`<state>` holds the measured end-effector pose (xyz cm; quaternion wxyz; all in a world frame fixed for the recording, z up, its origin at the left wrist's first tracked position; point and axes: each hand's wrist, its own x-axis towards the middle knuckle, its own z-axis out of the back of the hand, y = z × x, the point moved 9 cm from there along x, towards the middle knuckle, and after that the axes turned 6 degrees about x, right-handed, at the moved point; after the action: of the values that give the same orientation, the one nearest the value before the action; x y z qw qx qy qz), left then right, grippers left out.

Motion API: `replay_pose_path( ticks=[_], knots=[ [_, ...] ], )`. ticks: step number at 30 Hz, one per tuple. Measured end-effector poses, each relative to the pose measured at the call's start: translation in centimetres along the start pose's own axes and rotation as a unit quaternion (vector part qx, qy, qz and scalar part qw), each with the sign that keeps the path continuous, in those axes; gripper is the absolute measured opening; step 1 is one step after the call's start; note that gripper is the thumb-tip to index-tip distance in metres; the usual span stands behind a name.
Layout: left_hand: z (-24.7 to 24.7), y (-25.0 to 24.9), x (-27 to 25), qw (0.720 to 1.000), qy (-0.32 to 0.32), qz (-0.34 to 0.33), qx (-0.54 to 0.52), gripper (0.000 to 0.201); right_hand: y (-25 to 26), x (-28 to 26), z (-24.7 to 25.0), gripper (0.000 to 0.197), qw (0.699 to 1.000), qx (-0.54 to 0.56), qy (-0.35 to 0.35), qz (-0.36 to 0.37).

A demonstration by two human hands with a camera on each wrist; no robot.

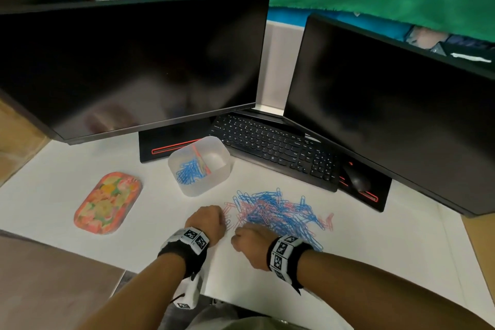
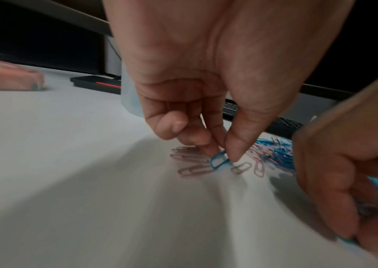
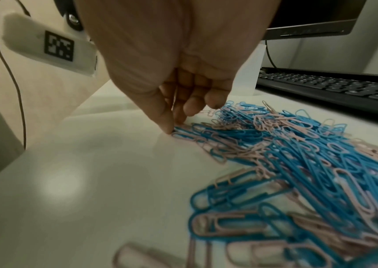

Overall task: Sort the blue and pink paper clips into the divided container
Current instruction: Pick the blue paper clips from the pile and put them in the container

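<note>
left hand [image 2: 197, 101] pinching 1 blue clip [image 2: 218, 161] thumb-to-finger at left edge of clip pile [image 1: 278, 214], clip tilted, 1 end down on desk [image 1: 375, 244]; right hand [image 3: 178, 76] fingers curled, tips pinching clips at pile's near-left edge; divided container [image 1: 199, 166] just behind pile, blue clips in its left half; bare desk right of pile

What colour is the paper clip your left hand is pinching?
Blue: the left hand pinches a blue paper clip off the white desk, clearest in the left wrist view.
</note>
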<state>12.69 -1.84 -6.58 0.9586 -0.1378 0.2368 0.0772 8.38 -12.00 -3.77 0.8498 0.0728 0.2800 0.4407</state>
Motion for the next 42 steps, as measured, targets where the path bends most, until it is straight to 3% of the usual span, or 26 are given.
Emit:
replay_pose_path(
  ticks=[3, 11, 15, 18, 21, 25, 28, 30, 33, 35, 39, 42],
  knots=[
    [0.7, 0.7, 0.0, 0.996, -0.011, 0.010, -0.091, 0.007, -0.3, 0.1, -0.5, 0.029, 1.000, 0.011, 0.014, 0.004],
    [1.8, 1.3, 0.2, 0.957, -0.022, -0.001, -0.290, 0.027, -0.7, 0.5, -0.5, 0.036, 0.999, 0.014, 0.037, -0.004],
    [1.6, 1.4, 0.5, 0.934, -0.009, 0.015, -0.358, 0.022, -2.4, 0.4, 1.6, 0.030, 0.983, 0.168, -0.050, -0.064],
    [1.4, 1.3, 0.9, 0.920, -0.007, 0.028, -0.391, 0.018, -5.1, -0.9, 3.7, 0.029, 0.917, 0.343, -0.145, -0.144],
    [1.5, 0.7, 1.3, 0.907, -0.004, 0.032, -0.420, 0.018, -8.1, -2.5, 4.0, 0.031, 0.805, 0.521, -0.185, -0.213],
    [1.1, -0.3, 2.2, 0.863, 0.027, 0.058, -0.502, 0.021, -11.4, -4.6, 3.7, 0.027, 0.662, 0.668, -0.237, -0.242],
    [1.1, -0.7, 3.0, 0.857, 0.036, 0.078, -0.509, 0.019, -13.4, -6.3, 3.0, 0.029, 0.609, 0.698, -0.272, -0.259],
    [1.0, -1.1, 3.7, 0.871, 0.040, 0.077, -0.483, 0.015, -14.7, -7.7, 2.4, 0.029, 0.603, 0.687, -0.286, -0.287],
    [2.0, -1.5, 4.4, 0.949, 0.004, 0.059, -0.308, 0.006, -17.0, -9.7, 1.1, 0.022, 0.620, 0.641, -0.289, -0.349],
    [2.4, -1.8, 4.6, 0.978, -0.016, 0.058, -0.198, 0.010, -18.4, -11.1, 0.5, 0.017, 0.644, 0.589, -0.294, -0.390],
    [2.3, -3.0, 4.9, 0.997, -0.029, 0.039, -0.057, 0.030, -20.6, -14.1, 0.2, 0.016, 0.693, 0.472, -0.308, -0.449],
    [2.0, -3.6, 5.1, 0.999, -0.027, 0.030, -0.026, 0.028, -21.4, -16.3, -0.4, 0.016, 0.711, 0.416, -0.306, -0.476]
  ],
)
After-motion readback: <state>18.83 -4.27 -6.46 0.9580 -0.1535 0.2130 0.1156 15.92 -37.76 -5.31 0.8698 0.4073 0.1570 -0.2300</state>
